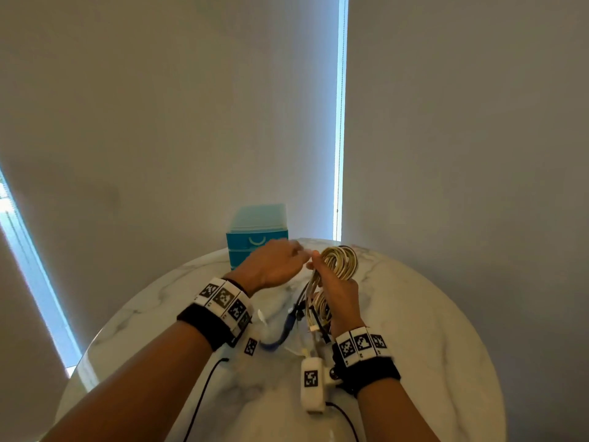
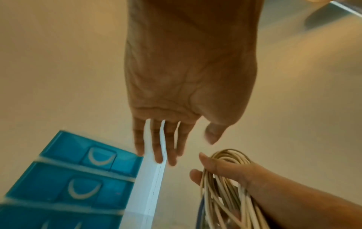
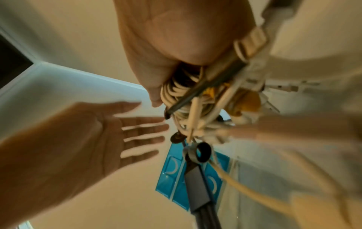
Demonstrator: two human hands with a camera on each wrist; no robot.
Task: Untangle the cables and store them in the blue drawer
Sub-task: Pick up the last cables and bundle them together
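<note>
My right hand (image 1: 334, 282) grips a tangled bundle of cream cables (image 1: 339, 258) above the marble table; the coil (image 2: 229, 173) loops over its fingers, and dark and white leads (image 3: 195, 99) hang from the fist. My left hand (image 1: 277, 263) hovers just left of the bundle with fingers (image 2: 158, 145) straight and spread, holding nothing. The blue drawer unit (image 1: 245, 247) stands at the table's far edge behind the left hand, its drawers (image 2: 78, 170) closed. A blue cable (image 1: 283, 333) and loose plugs dangle below the bundle.
The round marble table (image 1: 430, 330) fills the foreground. White blinds cover the wall behind, with bright gaps at the left and centre. A thin black lead (image 1: 204, 390) from my wrist band trails over the table's near part.
</note>
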